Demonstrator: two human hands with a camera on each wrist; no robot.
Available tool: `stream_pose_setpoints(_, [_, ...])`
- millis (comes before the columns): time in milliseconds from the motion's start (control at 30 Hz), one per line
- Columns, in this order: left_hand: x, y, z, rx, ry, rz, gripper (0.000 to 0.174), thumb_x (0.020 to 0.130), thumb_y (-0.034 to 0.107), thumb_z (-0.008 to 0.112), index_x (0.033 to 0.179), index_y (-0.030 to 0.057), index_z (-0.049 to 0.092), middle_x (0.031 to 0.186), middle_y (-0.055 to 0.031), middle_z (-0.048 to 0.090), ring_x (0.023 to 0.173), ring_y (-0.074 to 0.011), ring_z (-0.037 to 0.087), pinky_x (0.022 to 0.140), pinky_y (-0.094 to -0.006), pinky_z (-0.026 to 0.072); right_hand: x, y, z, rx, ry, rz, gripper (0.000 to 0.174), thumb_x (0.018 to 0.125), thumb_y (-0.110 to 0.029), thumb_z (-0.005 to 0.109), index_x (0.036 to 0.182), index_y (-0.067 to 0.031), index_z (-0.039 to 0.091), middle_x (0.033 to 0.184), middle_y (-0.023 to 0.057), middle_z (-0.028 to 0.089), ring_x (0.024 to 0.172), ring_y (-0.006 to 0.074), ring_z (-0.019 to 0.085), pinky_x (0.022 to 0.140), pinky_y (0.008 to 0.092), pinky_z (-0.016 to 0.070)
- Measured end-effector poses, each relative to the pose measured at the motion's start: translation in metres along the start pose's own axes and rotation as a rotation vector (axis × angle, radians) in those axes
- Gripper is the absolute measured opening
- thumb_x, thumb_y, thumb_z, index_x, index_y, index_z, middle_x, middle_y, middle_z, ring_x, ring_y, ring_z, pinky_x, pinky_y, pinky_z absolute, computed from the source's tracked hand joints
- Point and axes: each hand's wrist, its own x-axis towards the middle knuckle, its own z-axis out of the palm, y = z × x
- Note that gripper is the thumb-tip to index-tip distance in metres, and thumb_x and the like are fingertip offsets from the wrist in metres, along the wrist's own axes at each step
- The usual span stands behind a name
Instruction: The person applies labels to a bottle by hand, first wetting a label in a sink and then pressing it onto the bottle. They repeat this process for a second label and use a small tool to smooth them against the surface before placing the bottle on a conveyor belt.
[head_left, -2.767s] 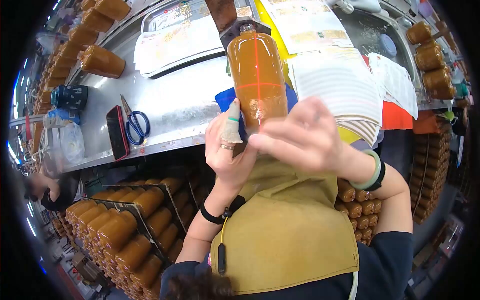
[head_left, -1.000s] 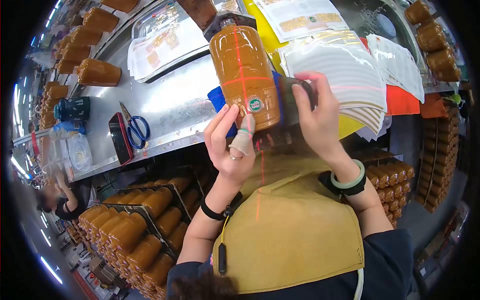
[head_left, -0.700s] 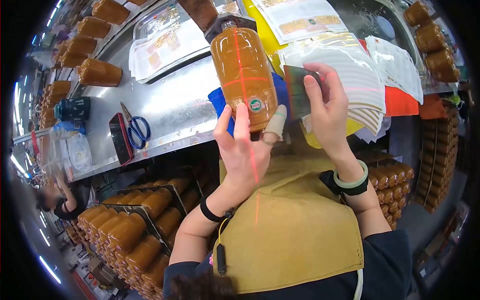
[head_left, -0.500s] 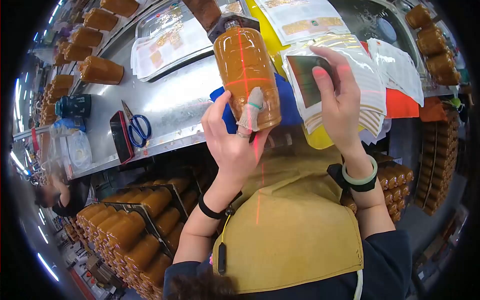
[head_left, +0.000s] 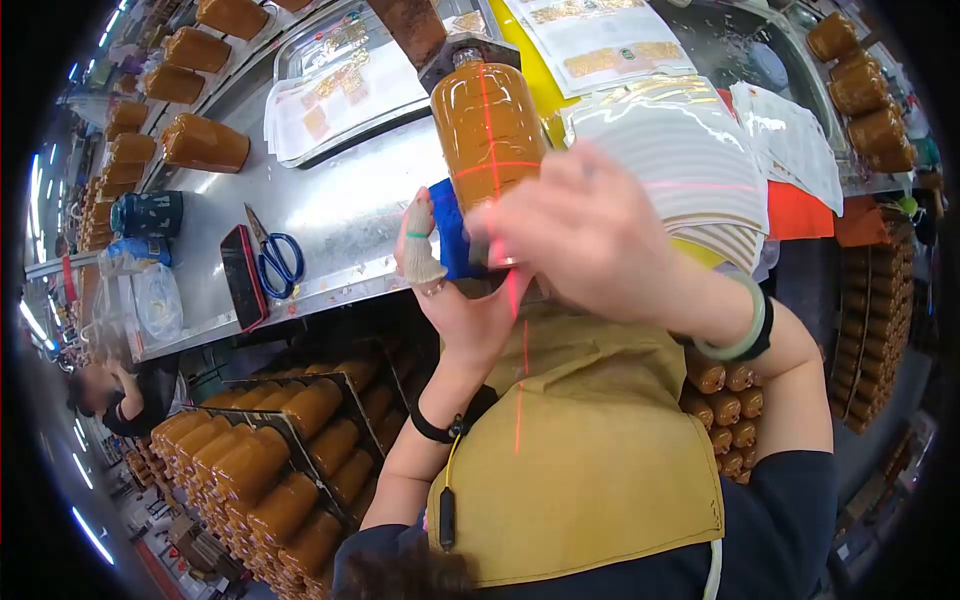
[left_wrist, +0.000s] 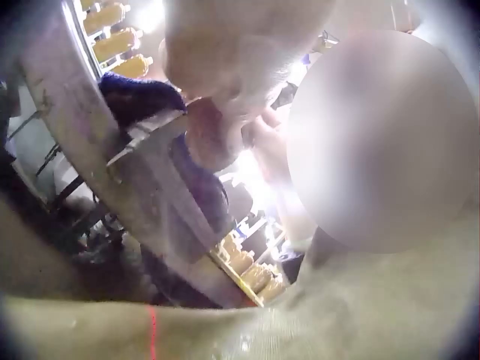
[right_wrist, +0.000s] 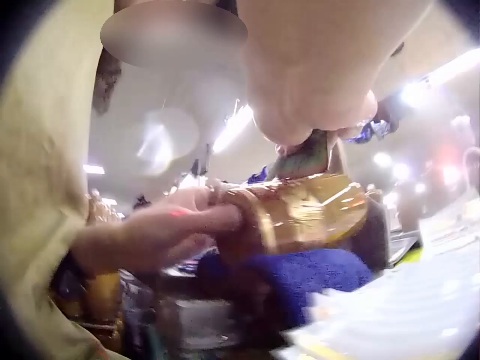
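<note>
A glossy amber bottle (head_left: 488,110) lies on a blue cloth (head_left: 452,225), its neck at a metal holder (head_left: 437,68). Red laser lines cross it. My left hand (head_left: 462,312) grips the bottle's base end, thumb against the bottom; a cloth cot covers one finger. My right hand (head_left: 610,240), blurred in the head view, passes over the bottle's lower part and hides it. In the right wrist view that hand pinches a dark flat scraper (right_wrist: 309,154) right at the bottle's upper surface. The left wrist view shows mostly blurred skin and the table edge.
Striped decal sheets (head_left: 665,150) lie right of the bottle, with printed sheets (head_left: 600,40) behind. Blue-handled scissors (head_left: 278,262) and a phone (head_left: 240,275) lie at the left. A tray with papers (head_left: 345,100) stands behind them. Racks of amber bottles (head_left: 240,450) fill the space below.
The right hand turned the scraper away over the decal sheets, then swung left onto the bottle. The left hand's fingers moved off the bottle's top to its side and base. A green-and-white emblem, visible earlier, is now covered.
</note>
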Motion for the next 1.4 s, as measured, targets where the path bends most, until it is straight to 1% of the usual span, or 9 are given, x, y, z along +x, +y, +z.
stream_pose_setpoints(100, [0.009,0.002,0.001,-0.069,-0.052,-0.011,0.087,0.067,0.012,0.096,0.141,-0.0035,0.054,0.130,-0.0148,0.065,0.119,-0.0294,0.064,0.103,-0.0385,0.0498,0.010,0.050,0.001,-0.166,0.232,0.057,0.020,0.079,-0.008,0.077,0.099,-0.0108,0.074,0.097,0.0025,0.075,0.079,0.0213,0.065,0.074,0.0359,0.0461])
stream_pose_setpoints(433, [0.014,0.004,-0.005,0.004,-0.074,0.062,0.086,0.068,0.009,0.093,0.143,-0.0022,0.053,0.137,-0.0186,0.060,0.123,-0.0339,0.061,0.107,-0.0413,0.0461,-0.006,0.056,0.006,-0.117,0.300,0.087,0.025,0.075,-0.008,0.076,0.099,-0.0124,0.072,0.095,-0.0024,0.073,0.077,0.0193,0.063,0.080,0.0332,0.0457])
stream_pose_setpoints(567, [0.010,-0.008,-0.004,-0.093,-0.138,-0.048,0.084,0.071,0.008,0.091,0.145,-0.0032,0.052,0.137,-0.0195,0.061,0.125,-0.0357,0.060,0.109,-0.0417,0.0447,-0.020,0.010,0.007,0.082,0.125,-0.140,0.019,0.079,-0.009,0.076,0.098,-0.0128,0.075,0.092,-0.0023,0.075,0.077,0.0168,0.058,0.072,0.0319,0.0451])
stream_pose_setpoints(700, [0.004,-0.015,-0.009,-0.086,-0.211,-0.067,0.084,0.075,0.005,0.087,0.148,-0.0038,0.048,0.141,-0.0203,0.062,0.129,-0.0360,0.058,0.113,-0.0433,0.0411,-0.014,0.049,0.009,0.033,0.306,0.156,0.024,0.074,-0.007,0.082,0.097,-0.0137,0.076,0.091,-0.0019,0.075,0.075,0.0179,0.059,0.072,0.0310,0.0456])
stream_pose_setpoints(900, [0.013,-0.020,-0.018,0.049,-0.337,0.025,0.084,0.075,0.010,0.088,0.148,-0.0033,0.048,0.144,-0.0196,0.060,0.124,-0.0355,0.059,0.115,-0.0471,0.0362,-0.050,0.016,0.004,0.218,0.016,-0.263,0.016,0.084,-0.007,0.071,0.098,-0.0145,0.075,0.108,-0.0009,0.076,0.087,0.0152,0.063,0.076,0.0319,0.0503])
stream_pose_setpoints(1033, [0.011,-0.021,-0.017,0.029,-0.352,0.020,0.079,0.076,0.010,0.085,0.145,-0.0044,0.050,0.144,-0.0205,0.059,0.119,-0.0358,0.060,0.114,-0.0489,0.0351,-0.034,0.051,0.012,0.139,0.317,0.303,0.028,0.080,0.012,0.070,0.100,-0.0066,0.071,0.096,0.0076,0.076,0.082,0.0244,0.067,0.075,0.0364,0.0486])
stream_pose_setpoints(1233, [0.014,-0.021,-0.017,0.030,-0.349,0.034,0.077,0.076,0.008,0.084,0.144,-0.0063,0.050,0.140,-0.0199,0.062,0.111,-0.0336,0.062,0.113,-0.0480,0.0361,-0.061,0.021,0.011,0.216,0.120,-0.171,0.022,0.078,-0.004,0.074,0.096,-0.0162,0.073,0.104,0.0014,0.077,0.084,0.0200,0.063,0.075,0.0334,0.0453])
stream_pose_setpoints(1367, [0.014,-0.020,-0.015,-0.010,-0.346,-0.009,0.078,0.075,0.006,0.084,0.144,-0.0060,0.051,0.140,-0.0195,0.063,0.111,-0.0335,0.063,0.113,-0.0470,0.0365,-0.033,0.030,0.015,0.226,0.266,0.379,0.023,0.080,0.004,0.074,0.100,-0.0061,0.072,0.093,0.0065,0.073,0.085,0.0263,0.064,0.078,0.0371,0.0487])
stream_pose_setpoints(1400, [0.013,-0.020,-0.015,-0.010,-0.338,-0.008,0.078,0.075,0.006,0.084,0.144,-0.0060,0.051,0.140,-0.0195,0.063,0.111,-0.0335,0.063,0.113,-0.0470,0.0365,-0.031,0.053,0.015,0.046,0.284,0.251,0.029,0.079,-0.001,0.072,0.108,-0.0070,0.073,0.100,0.0083,0.074,0.084,0.0279,0.066,0.077,0.0370,0.0469])
